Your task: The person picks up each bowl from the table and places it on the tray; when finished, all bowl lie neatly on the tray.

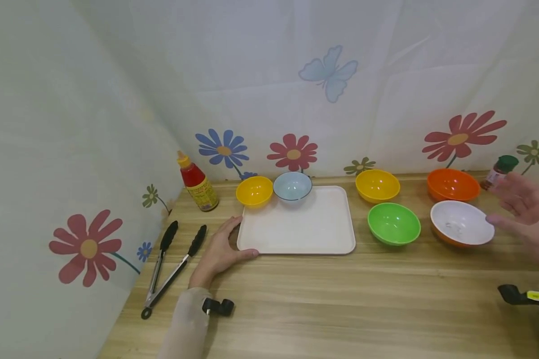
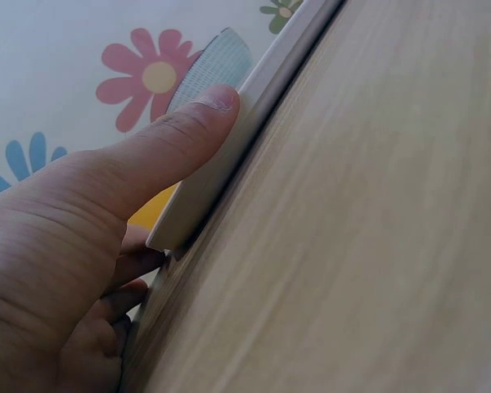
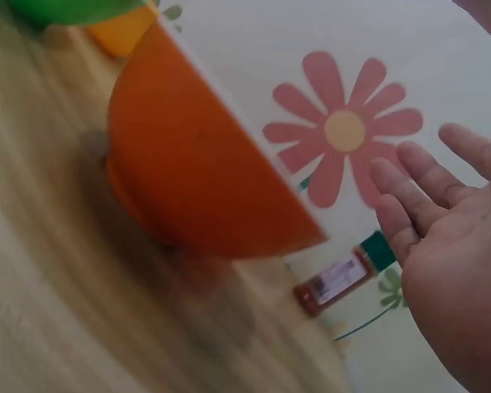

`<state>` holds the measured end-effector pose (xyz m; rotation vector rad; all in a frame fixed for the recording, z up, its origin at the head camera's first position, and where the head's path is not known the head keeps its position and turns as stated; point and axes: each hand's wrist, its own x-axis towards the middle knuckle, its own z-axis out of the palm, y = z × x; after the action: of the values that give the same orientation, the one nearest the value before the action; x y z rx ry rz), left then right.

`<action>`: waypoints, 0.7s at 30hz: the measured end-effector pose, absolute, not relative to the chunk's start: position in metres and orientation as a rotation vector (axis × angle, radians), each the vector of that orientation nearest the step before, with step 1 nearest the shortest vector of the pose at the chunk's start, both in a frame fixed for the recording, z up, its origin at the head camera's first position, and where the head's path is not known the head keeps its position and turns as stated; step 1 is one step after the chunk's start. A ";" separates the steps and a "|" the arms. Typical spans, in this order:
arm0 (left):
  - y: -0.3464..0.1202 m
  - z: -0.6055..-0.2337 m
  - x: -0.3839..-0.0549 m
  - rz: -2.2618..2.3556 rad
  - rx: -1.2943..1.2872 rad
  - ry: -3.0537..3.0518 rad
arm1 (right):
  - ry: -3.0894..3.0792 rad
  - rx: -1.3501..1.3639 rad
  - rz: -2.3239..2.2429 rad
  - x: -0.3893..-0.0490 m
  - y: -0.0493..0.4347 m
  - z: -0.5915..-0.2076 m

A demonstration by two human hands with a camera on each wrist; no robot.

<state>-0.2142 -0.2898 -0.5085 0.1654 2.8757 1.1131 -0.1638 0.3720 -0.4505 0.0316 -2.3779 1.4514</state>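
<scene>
My left hand (image 1: pixel 221 252) holds the front left corner of a white rectangular tray (image 1: pixel 296 234). In the left wrist view, the thumb (image 2: pixel 180 139) lies against the tray's rim, and the other fingers bend around the corner, partly hidden. A yellow bowl (image 1: pixel 254 192) and a light blue bowl (image 1: pixel 293 187) stand at the tray's back left. Over on the right, my right hand (image 1: pixel 527 217) is raised with fingers spread and nothing held. Its thumb overlaps the rim of a bowl (image 1: pixel 460 224), white inside and orange outside. Small pale bits lie in that bowl.
Right of the tray stand a yellow bowl (image 1: pixel 377 185), a green bowl (image 1: pixel 394 224) and an orange bowl (image 1: pixel 452 184). A green-capped jar (image 1: pixel 498 172) is at the back right. At left are a red sauce bottle (image 1: pixel 199 184) and black-tipped tongs (image 1: pixel 170 279). A flowered curtain (image 1: pixel 251 89) hangs behind.
</scene>
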 end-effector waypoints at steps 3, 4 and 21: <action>-0.290 -0.508 -0.214 1.115 0.170 2.875 | -2.449 0.029 1.517 -0.164 0.378 -0.464; -0.290 -0.508 -0.214 1.112 0.170 2.873 | -2.454 0.038 1.537 -0.165 0.381 -0.468; -0.291 -0.508 -0.214 1.095 0.159 2.877 | -2.725 0.110 1.525 -0.173 0.382 -0.495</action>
<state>-0.2139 -0.2908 -0.5078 0.1590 2.8765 1.0951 -0.1728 0.3818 -0.4948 0.1097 -2.7249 1.5250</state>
